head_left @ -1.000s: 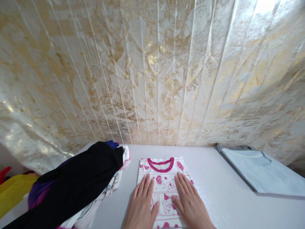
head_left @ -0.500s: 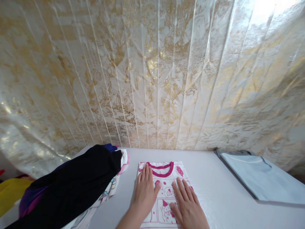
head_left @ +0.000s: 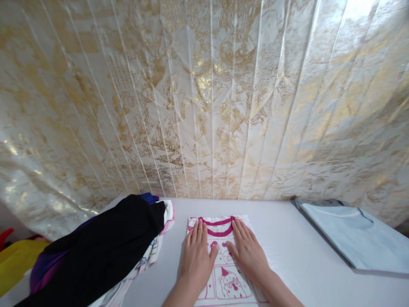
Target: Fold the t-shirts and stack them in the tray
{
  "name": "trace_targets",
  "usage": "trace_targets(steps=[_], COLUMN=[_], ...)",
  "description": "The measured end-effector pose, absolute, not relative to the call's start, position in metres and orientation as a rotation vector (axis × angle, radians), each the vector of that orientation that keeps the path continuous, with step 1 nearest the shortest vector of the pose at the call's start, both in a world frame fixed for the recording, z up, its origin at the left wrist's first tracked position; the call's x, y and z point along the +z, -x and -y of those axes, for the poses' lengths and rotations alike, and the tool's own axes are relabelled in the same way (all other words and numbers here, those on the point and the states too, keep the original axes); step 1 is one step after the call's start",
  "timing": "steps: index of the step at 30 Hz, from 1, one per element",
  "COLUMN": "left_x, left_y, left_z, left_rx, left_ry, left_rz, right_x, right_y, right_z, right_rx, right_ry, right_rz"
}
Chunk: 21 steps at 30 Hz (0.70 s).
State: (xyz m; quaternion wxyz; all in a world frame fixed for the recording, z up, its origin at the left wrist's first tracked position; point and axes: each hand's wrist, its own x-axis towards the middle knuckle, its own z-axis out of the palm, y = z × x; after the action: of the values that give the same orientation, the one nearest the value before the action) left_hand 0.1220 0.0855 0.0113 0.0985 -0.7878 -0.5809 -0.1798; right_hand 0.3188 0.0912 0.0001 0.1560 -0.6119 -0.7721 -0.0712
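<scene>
Both hands lie flat, palms down, on a folded white T-shirt (head_left: 228, 279) printed with pink cartoon panels. The left hand (head_left: 196, 256) and right hand (head_left: 247, 251) sit side by side, fingers spread toward the pink collar, and neither grips anything. The shirt rests near the front middle of the white tabletop (head_left: 303, 273), collar pointing away from the person.

Smoothing a fold like this probably goes best with even pressure from both palms. They should sweep outward from the centre toward the edges so the layers underneath do not shift.

No box, basket or bag is in view, and every garment lies loose on the tabletop. To the left, just beside the shirt, a black garment (head_left: 105, 243) is draped over a heap that includes another white printed piece (head_left: 150, 251). Yellow cloth (head_left: 15, 264) shows at the far left edge. Well apart on the right, a pale blue folded garment (head_left: 354, 236) lies flat on top of something grey. A creased gold-and-white sheet (head_left: 204, 106) hangs behind the tabletop.
</scene>
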Motion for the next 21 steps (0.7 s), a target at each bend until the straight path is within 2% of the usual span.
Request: trace_targets(steps=[14, 21], left_x=[0.017, 0.020], left_y=[-0.113, -0.093], left_z=[-0.096, -0.043], left_rx=[-0.539, -0.602], left_ry=[2.371, 2.390], left_rz=[1.671, 1.450], right_x=[0.014, 0.007], right_y=[-0.317, -0.304], right_z=[-0.092, -0.053], right_rx=[-0.060, -0.135], right_ry=[1.887, 1.708], right_rz=[2.130, 2.101])
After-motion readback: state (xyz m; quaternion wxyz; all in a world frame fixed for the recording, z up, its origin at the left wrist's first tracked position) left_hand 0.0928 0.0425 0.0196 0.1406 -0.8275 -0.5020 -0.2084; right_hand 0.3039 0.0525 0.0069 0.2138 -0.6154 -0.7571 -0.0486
